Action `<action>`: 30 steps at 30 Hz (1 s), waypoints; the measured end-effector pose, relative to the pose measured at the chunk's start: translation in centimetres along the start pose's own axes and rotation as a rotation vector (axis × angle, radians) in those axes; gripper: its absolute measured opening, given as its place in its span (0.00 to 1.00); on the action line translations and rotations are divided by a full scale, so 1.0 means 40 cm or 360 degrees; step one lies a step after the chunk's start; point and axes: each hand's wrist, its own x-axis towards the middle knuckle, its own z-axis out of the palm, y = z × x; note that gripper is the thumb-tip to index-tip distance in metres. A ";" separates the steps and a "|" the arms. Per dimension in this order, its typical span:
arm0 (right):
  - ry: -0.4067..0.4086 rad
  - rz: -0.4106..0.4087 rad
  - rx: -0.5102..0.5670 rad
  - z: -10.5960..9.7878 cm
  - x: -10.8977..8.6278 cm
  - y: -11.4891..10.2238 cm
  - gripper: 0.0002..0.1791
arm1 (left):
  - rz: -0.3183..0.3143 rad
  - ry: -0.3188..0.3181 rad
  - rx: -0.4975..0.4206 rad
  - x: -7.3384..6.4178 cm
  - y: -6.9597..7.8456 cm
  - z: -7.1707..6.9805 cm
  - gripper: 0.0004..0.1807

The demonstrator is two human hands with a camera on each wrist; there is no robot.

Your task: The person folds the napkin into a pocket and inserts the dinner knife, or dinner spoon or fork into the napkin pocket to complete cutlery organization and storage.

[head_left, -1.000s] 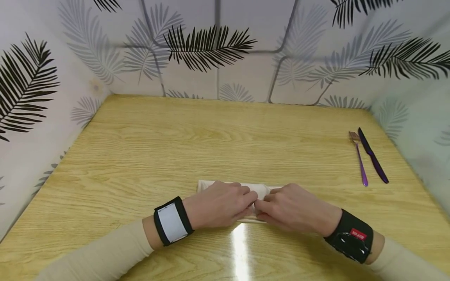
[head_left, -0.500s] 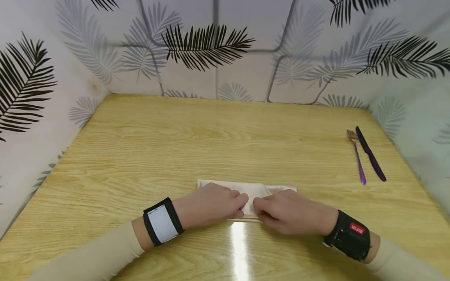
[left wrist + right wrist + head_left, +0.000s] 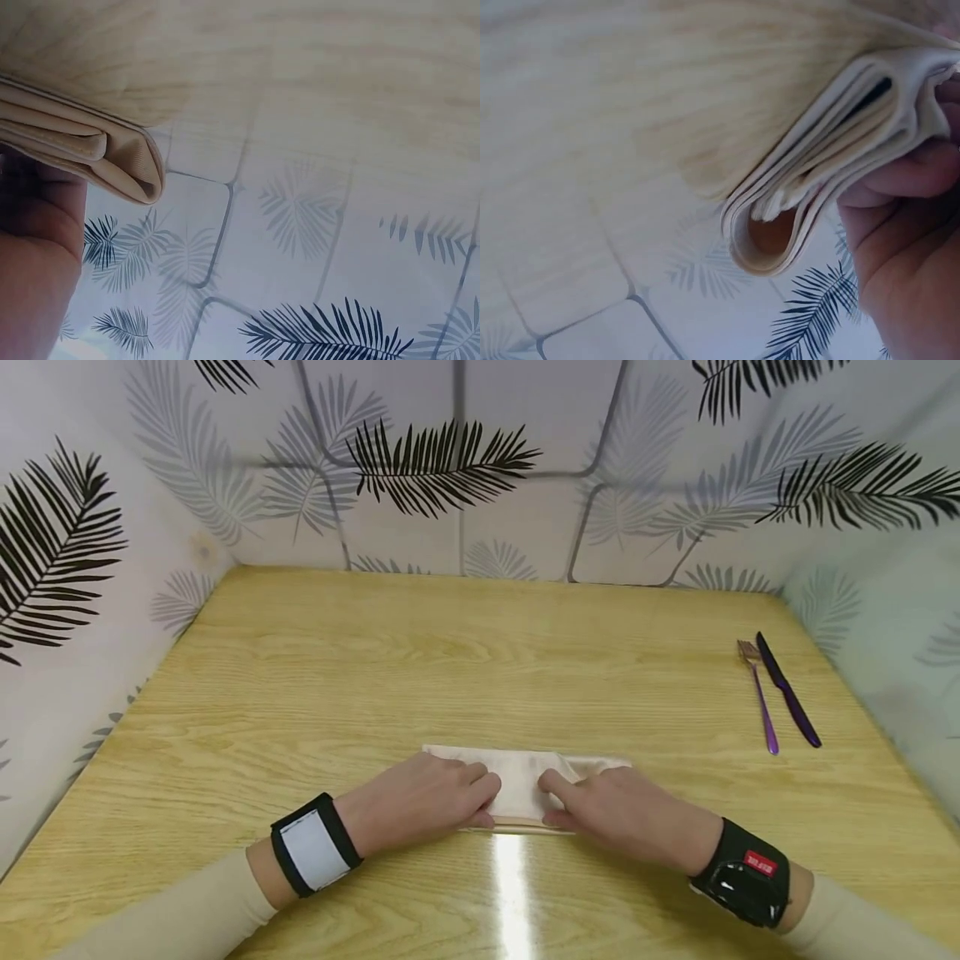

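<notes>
A cream cloth (image 3: 517,781), folded into a long narrow strip, lies near the front of the table. Its stacked layers show in the left wrist view as a folded end (image 3: 124,161), and the right wrist view shows a rounded, looped end (image 3: 761,247). On the cloth's left half my left hand (image 3: 427,793) bends its fingers, the thumb right at the near edge. My right hand (image 3: 618,806) holds the right half, index finger and thumb apart, with a wrinkle in the fabric beside the index finger. Both palms hide parts of the cloth.
Toward the right side of the table (image 3: 375,668) lie a fork (image 3: 762,706) with a purple handle and a dark purple knife (image 3: 789,693), side by side. A leaf-patterned curtain (image 3: 465,518) borders the table at the back and sides.
From meeting at the cloth's middle, my hands have moved apart, the left one sliding clearly leftward. More of the cloth's centre now shows. My right index finger has straightened away from the thumb.
</notes>
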 end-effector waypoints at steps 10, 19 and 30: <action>0.0208 -0.0345 -0.0319 0.000 -0.006 -0.008 0.13 | 0.0116 0.0130 0.0267 -0.010 0.016 0.009 0.14; 0.0265 -0.0400 -0.0456 0.002 -0.014 -0.016 0.19 | 0.0198 0.0110 0.0383 -0.006 0.029 -0.001 0.11; 0.0140 -0.0297 -0.0162 -0.009 -0.012 -0.004 0.10 | 0.0127 -0.0072 -0.0135 -0.010 0.006 -0.013 0.04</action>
